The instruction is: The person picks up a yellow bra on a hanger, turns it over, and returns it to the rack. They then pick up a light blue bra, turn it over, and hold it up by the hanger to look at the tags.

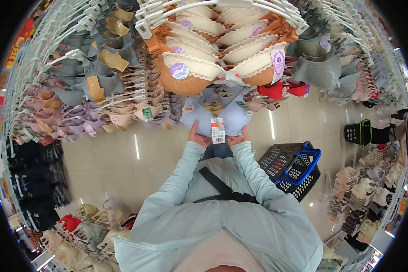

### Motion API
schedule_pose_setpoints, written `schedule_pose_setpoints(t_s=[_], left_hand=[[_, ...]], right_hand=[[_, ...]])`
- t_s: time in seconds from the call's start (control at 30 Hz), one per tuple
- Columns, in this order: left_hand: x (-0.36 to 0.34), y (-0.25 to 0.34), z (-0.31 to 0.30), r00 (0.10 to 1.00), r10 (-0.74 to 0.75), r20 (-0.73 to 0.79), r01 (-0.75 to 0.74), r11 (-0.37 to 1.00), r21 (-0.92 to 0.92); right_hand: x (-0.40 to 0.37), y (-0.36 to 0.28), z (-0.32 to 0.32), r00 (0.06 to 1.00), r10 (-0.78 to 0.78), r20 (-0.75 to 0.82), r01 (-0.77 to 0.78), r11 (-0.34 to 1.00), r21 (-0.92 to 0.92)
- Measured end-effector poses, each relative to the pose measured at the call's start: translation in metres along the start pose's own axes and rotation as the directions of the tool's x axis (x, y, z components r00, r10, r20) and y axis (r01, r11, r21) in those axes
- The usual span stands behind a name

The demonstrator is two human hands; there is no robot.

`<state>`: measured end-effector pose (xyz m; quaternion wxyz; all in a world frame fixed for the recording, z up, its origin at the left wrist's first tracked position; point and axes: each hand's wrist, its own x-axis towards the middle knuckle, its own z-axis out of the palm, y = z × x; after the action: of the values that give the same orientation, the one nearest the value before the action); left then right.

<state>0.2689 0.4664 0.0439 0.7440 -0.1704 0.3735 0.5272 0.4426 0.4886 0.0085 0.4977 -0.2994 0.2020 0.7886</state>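
Observation:
A pale lavender bra (pixel 197 119) hangs in front of me, below a row of brown and cream bras (pixel 186 75) on white hangers. My left hand (pixel 199 135) grips its lower left edge, thumb on the front of the cup. At the lower right edge, my right hand (pixel 238 137) holds it the same way. Between the cups hangs a white and orange price tag (pixel 218 131). A green label (pixel 244 108) is attached to the right cup. The fingers behind the cups are hidden.
Racks of grey bras (pixel 102 84) and pink bras (pixel 45 113) stand at left, more grey bras (pixel 319 68) at right. A dark shopping basket (pixel 276 158) with a blue handle sits on the tiled floor (pixel 122 158) to my right. Farther right is a basket with a green rim (pixel 363 133).

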Motion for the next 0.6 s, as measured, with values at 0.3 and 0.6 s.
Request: schedule_pose_setpoints(t_s=[0.3,0.6], left_hand=[[0.007,-0.005,0.004,0.999,0.000,-0.050,-0.002,0.999,-0.046],[0.017,-0.017,0.012,0.999,-0.005,-0.053,-0.001,0.995,-0.100]], right_hand=[[-0.005,-0.006,0.000,0.998,0.048,0.028,-0.050,0.995,0.082],[-0.002,-0.023,-0.008,0.999,0.050,-0.007,-0.050,0.997,0.062]])
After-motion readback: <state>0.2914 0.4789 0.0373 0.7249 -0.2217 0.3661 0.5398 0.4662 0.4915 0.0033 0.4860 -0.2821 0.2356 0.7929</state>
